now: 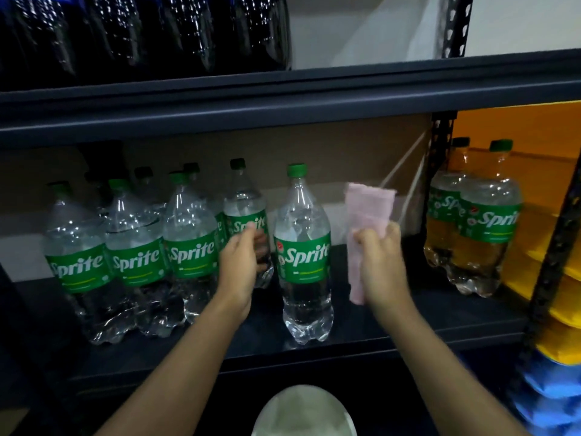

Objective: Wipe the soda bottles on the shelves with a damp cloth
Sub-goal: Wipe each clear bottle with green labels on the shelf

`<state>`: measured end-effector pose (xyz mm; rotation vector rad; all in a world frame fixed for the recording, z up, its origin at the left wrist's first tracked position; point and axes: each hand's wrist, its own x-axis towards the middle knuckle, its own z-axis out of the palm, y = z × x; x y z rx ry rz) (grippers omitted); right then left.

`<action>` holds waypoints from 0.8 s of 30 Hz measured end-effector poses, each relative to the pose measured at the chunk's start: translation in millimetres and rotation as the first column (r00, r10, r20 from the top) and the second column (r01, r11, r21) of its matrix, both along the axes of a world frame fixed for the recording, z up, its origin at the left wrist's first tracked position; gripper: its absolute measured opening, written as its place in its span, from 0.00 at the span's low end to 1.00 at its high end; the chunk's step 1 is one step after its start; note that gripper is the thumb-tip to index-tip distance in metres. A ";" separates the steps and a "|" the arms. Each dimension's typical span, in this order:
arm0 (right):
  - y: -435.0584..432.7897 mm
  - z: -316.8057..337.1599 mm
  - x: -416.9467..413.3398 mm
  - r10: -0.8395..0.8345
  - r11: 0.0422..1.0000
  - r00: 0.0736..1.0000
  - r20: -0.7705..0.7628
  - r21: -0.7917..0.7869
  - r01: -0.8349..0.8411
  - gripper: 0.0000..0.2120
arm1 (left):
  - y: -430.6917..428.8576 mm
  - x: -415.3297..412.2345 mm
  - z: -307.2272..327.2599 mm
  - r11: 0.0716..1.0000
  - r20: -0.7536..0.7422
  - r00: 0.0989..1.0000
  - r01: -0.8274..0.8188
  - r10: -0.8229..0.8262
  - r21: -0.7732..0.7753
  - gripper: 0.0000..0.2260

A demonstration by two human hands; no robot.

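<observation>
Presently upright Sprite bottle (303,256) just left of pink cloth (369,209), clenched in right hand (380,262); left hand (237,265) curled round farther bottle (243,196).

I'm facing a shop's stock shelves: dark slotted-steel racking (283,99), rows of identical clear plastic green-labelled Sprite bottles (188,247) at 9 o'clock, dark cola bottles (125,33) at 11 o'clock, stacked yellow packs (559,262) at 3 o'clock.
</observation>
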<state>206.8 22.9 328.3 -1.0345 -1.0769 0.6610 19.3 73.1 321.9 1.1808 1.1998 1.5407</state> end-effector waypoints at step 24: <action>72.5 78.5 -55.0 -0.472 0.863 0.535 0.701 0.490 0.120 0.17 | 38.4 38.9 -8.0 0.950 0.145 0.943 0.281 -0.299 0.136 0.26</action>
